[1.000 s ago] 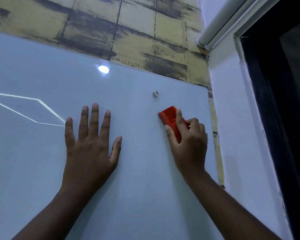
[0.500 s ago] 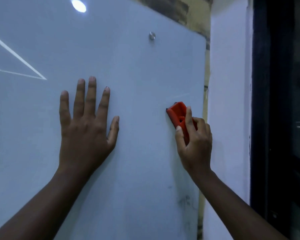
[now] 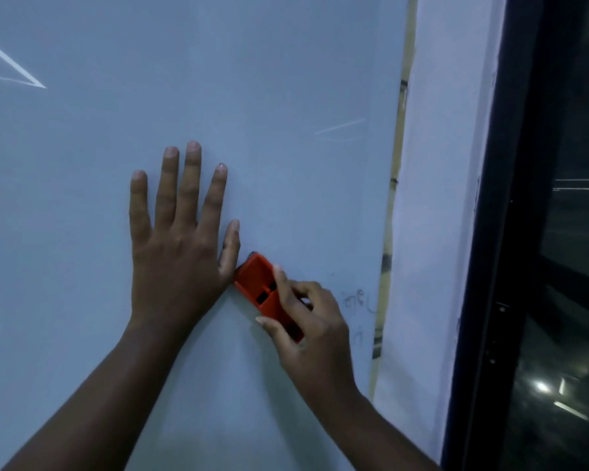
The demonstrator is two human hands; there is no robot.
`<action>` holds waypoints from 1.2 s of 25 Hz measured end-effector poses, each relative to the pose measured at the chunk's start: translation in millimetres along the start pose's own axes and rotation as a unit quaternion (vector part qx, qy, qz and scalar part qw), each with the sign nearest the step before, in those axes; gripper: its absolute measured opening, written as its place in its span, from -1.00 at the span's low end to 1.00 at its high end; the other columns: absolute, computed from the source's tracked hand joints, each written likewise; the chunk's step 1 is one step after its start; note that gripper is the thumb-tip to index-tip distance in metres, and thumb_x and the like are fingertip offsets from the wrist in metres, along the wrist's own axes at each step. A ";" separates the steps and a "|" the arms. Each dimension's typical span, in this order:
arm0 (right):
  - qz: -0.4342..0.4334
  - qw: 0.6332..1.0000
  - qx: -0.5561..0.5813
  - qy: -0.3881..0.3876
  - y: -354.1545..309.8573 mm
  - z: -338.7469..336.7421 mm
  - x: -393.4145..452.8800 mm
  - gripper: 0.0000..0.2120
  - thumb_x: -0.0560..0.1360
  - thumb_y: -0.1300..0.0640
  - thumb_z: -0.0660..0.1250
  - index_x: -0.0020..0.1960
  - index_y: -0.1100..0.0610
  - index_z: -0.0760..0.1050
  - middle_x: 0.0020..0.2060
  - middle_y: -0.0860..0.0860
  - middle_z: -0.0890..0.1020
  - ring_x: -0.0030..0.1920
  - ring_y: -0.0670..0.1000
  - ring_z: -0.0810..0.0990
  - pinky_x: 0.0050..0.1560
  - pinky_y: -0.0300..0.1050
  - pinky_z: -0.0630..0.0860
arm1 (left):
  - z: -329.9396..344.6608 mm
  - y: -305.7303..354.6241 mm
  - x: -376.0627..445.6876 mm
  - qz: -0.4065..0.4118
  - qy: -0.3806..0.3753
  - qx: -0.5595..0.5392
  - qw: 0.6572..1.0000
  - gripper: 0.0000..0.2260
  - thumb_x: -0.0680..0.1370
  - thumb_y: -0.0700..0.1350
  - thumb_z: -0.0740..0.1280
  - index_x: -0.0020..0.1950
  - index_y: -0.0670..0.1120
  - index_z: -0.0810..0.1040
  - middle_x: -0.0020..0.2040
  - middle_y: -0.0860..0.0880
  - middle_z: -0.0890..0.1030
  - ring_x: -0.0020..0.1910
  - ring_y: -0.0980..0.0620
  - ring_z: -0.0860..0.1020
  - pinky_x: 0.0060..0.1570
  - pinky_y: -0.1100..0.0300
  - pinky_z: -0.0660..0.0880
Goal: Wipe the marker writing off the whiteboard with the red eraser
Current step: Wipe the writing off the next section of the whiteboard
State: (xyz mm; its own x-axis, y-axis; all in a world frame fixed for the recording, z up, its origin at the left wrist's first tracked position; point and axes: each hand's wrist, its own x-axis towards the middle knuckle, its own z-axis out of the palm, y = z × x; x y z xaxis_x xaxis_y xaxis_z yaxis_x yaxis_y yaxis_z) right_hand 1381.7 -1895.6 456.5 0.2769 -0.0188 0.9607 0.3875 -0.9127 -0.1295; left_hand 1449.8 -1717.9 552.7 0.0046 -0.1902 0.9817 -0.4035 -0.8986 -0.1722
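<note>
The eraser is pressed flat on the whiteboard, down low and fairly close to the board's right edge. The right hand grips it, thumb curled on the lower left side and fingers wrapped over the top, so it's clamped pretty firmly. Its upper left corner sits just beside the left hand's thumb, maybe touching, can't really tell. The left hand lies flat on the board with fingers straight and spread a bit, palm pressed to the surface. Some faint marker scribbles show just right of the right hand, near the right edge. Thin bright lines cross the board's upper left corner. Right of the board there's a white wall strip, then a dark window frame.
</note>
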 end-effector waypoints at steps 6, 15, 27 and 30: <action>0.128 0.990 0.014 0.049 53.9 -18.5 -15.2 -0.31 0.48 -0.10 0.53 0.56 -0.05 0.41 0.01 -0.09 0.60 -0.02 -0.04 0.59 0.02 -0.05 0.59 | 0.8 11.5 -42.3 0.002 -0.014 -0.012 1.000 -0.41 0.76 0.06 0.12 0.74 -0.14 0.08 0.73 -0.26 0.00 0.72 -0.26 -0.05 0.65 -0.28 -0.19; 0.330 0.929 0.097 0.138 122.8 -37.2 -51.1 -0.32 0.49 -0.03 0.55 0.55 -0.04 0.39 -0.12 -0.04 0.58 -0.11 -0.17 0.57 0.08 -0.03 0.62 | 11.3 44.3 -91.0 -0.031 -0.034 0.007 0.999 -0.37 0.75 0.06 0.16 0.75 -0.14 0.04 0.72 -0.28 -0.01 0.71 -0.31 -0.02 0.60 -0.39 -0.20; 0.096 0.995 0.021 -0.008 78.1 2.3 -138.7 -0.31 0.45 -0.04 0.55 0.53 0.00 0.44 0.07 -0.01 0.57 0.01 0.03 0.57 -0.05 -0.03 0.60 | 27.5 77.5 -136.0 -0.067 -0.043 0.022 0.997 -0.38 0.73 0.01 0.21 0.73 -0.17 0.11 0.71 -0.29 0.05 0.72 -0.22 -0.09 0.61 -0.41 -0.08; 0.055 0.998 -0.011 -0.028 91.6 -6.7 -140.9 -0.28 0.39 -0.01 0.61 0.51 -0.04 0.47 0.08 -0.01 0.62 0.03 0.05 0.60 -0.09 0.01 0.61 | 30.9 80.1 -151.7 -0.060 -0.042 0.032 0.997 -0.38 0.72 0.01 0.23 0.72 -0.18 0.14 0.70 -0.31 0.09 0.72 -0.23 -0.05 0.62 -0.40 -0.05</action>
State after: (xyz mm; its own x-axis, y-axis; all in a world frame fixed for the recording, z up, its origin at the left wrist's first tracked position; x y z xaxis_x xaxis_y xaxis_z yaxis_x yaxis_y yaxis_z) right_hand 1372.3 -1979.2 311.0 0.3657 -0.0975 0.9256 0.3325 -0.9152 -0.2278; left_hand 1445.0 -1773.3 387.5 0.1278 -0.1096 0.9857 -0.3354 -0.9401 -0.0611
